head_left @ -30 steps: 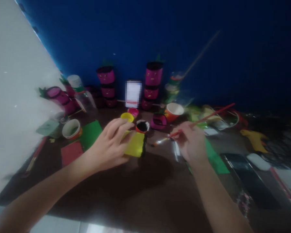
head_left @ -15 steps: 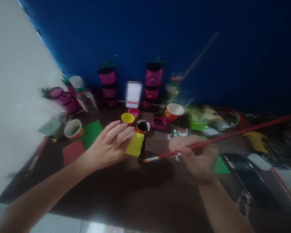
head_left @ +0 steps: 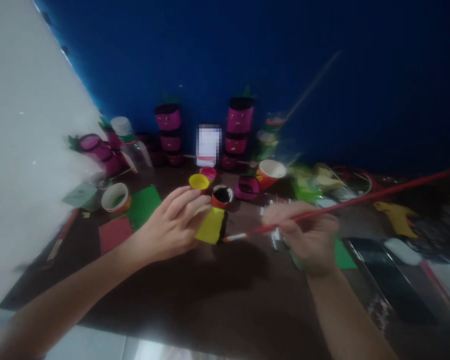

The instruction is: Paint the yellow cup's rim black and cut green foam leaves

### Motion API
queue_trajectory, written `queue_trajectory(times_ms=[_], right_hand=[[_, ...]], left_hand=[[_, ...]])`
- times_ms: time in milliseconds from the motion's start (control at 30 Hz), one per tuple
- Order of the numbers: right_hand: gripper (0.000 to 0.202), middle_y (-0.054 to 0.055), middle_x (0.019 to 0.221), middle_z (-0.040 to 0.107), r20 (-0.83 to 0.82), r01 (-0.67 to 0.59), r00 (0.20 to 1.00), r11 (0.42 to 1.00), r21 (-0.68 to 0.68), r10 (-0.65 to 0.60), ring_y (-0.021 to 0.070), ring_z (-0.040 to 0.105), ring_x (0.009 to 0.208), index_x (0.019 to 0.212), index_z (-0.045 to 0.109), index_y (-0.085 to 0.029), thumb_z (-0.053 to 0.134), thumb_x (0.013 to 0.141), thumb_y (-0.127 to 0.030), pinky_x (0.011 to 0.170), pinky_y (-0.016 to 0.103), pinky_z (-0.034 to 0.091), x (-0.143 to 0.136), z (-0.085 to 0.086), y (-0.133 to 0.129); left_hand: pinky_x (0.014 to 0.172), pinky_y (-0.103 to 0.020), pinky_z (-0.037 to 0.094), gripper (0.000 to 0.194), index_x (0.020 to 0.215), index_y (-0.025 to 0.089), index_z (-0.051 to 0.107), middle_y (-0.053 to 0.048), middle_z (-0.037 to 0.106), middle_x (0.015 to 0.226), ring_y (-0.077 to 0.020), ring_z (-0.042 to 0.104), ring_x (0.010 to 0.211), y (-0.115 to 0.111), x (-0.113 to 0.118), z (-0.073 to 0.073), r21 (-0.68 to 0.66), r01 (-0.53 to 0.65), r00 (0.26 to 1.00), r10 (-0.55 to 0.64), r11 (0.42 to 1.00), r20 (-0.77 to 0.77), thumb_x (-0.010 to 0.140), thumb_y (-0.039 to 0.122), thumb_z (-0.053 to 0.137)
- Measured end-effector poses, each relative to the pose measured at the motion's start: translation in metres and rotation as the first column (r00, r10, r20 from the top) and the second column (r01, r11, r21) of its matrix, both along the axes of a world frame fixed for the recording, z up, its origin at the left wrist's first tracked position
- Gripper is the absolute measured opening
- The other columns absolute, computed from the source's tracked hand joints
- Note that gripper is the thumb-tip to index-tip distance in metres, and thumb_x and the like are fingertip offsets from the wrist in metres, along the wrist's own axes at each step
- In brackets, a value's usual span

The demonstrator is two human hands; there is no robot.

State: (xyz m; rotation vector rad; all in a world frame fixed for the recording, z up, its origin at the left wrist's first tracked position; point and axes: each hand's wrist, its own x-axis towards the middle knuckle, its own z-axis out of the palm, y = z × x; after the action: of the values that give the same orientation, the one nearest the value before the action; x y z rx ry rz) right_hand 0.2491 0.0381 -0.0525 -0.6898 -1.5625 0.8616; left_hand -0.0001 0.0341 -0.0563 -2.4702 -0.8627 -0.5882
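Observation:
A yellow piece with a black right edge is held in my left hand, whose fingers curl over its left side. My right hand grips a long red paintbrush. The brush's tip touches or nearly touches the black edge. Just behind the yellow piece stands a small cup of black paint. A cup of yellow paint and a pink one stand behind my left fingers.
Magenta stacked figures stand at the back around a lit phone. A bottle, a paper cup and green card lie left. Right are a white-rimmed cup, a dark phone and a mouse.
The brush tip has moved up to the black edge of the yellow piece. My left hand keeps its hold, and the view has shifted slightly.

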Motion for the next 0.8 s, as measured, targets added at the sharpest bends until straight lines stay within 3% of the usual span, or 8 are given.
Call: queue_trajectory(times_ms=[67,233,367,500,667,800], right_hand=[[0.013,0.0,0.059,0.06,-0.043,0.023,0.999,1.0,-0.003,-0.023,0.0154,0.056,0.052,0.072,0.063,-0.024,0.062,0.08,-0.034,0.051,0.031,0.046,0.0,0.0002,0.0017],[0.012,0.002,0.061,0.059,-0.01,-0.067,0.998,0.998,-0.013,0.067,0.0159,0.057,0.055,0.072,0.064,-0.022,0.062,0.08,-0.031,0.052,0.032,0.046,0.0012,0.0008,0.0026],[0.01,0.001,0.062,0.058,-0.061,-0.027,0.998,0.999,0.019,0.028,0.0163,0.056,0.057,0.074,0.064,-0.023,0.062,0.08,-0.031,0.055,0.033,0.045,0.0022,0.0007,0.0036],[0.012,0.002,0.06,0.058,-0.041,-0.107,0.994,0.994,-0.014,0.106,0.0161,0.056,0.056,0.071,0.065,-0.021,0.064,0.078,-0.031,0.052,0.033,0.044,0.0006,0.0013,0.0032],[0.011,0.001,0.06,0.057,-0.105,-0.021,0.994,1.0,0.008,0.021,0.0153,0.055,0.055,0.073,0.064,-0.022,0.062,0.08,-0.03,0.053,0.032,0.044,0.0007,0.0005,0.0034],[0.014,0.001,0.059,0.057,-0.074,-0.048,0.996,0.998,-0.029,0.046,0.0156,0.055,0.054,0.071,0.062,-0.021,0.063,0.079,-0.032,0.052,0.032,0.045,0.0015,-0.0006,0.005]], left_hand=[[0.105,-0.045,0.034,0.047,0.114,0.012,0.054,-0.013,0.052,0.116,-0.0278,0.038,0.117,0.0001,-0.0002,-0.0002,-0.006,0.002,1.0,-0.002,1.0,0.003,0.069,0.024,0.057],[0.105,-0.046,0.033,0.048,0.114,0.01,0.054,-0.013,0.051,0.117,-0.0286,0.038,0.117,-0.0002,-0.0001,-0.0006,0.001,0.018,1.0,-0.018,1.0,0.009,0.069,0.028,0.058],[0.105,-0.045,0.033,0.046,0.113,0.01,0.055,-0.014,0.051,0.117,-0.0284,0.038,0.116,-0.0008,0.0004,-0.0014,0.002,0.025,1.0,-0.025,1.0,0.01,0.07,0.027,0.058],[0.104,-0.046,0.034,0.046,0.113,0.01,0.055,-0.014,0.05,0.118,-0.0285,0.038,0.116,-0.0008,0.0003,-0.0022,-0.006,0.045,0.999,-0.045,0.999,0.023,0.069,0.023,0.059],[0.103,-0.044,0.036,0.045,0.112,0.01,0.055,-0.013,0.052,0.115,-0.0275,0.039,0.115,-0.0013,0.0009,-0.0013,0.018,0.042,0.998,-0.042,0.999,0.039,0.069,0.023,0.059],[0.105,-0.042,0.035,0.045,0.111,0.01,0.056,-0.013,0.053,0.112,-0.0264,0.038,0.114,-0.0025,0.0003,-0.0019,0.047,0.054,0.998,-0.056,0.997,0.041,0.069,0.023,0.06]])
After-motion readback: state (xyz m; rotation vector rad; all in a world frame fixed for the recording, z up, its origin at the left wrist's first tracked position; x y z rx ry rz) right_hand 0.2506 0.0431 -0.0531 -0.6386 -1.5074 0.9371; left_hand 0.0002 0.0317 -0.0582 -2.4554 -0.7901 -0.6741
